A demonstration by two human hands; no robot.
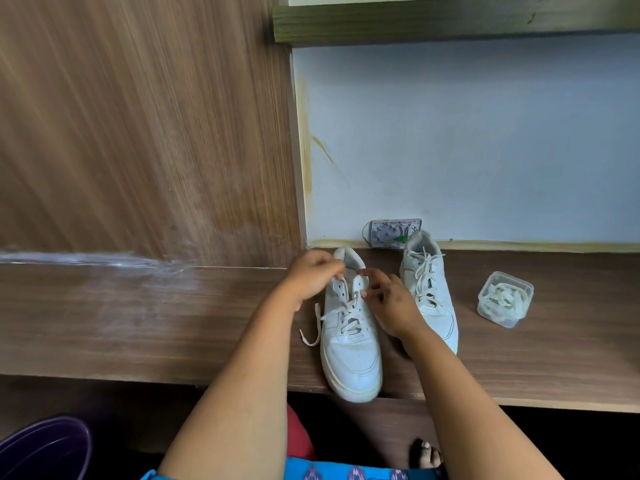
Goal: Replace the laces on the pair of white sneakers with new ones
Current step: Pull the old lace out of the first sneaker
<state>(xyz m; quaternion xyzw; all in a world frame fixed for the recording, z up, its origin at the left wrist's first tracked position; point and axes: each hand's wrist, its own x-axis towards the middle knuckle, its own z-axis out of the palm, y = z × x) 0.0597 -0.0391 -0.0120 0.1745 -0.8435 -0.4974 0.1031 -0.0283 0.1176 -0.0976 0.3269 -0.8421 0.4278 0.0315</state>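
Step in hand: unlacing the near sneaker, apparently the first of the pair. Left hand has fingers curled, pinching the old lace at the top eyelets just under its fingertips. Right hand has fingers bent at the opposite eyelet row, seemingly pinching lace too; exact hold is hard to tell. One loose lace end trails on the wooden ledge, below and outside the left fingers. Second sneaker sits just beyond the right hand, fully laced. Clear box of new laces lies well apart past it. Next move likely calls for drawing the lace out row by row toward the toe.
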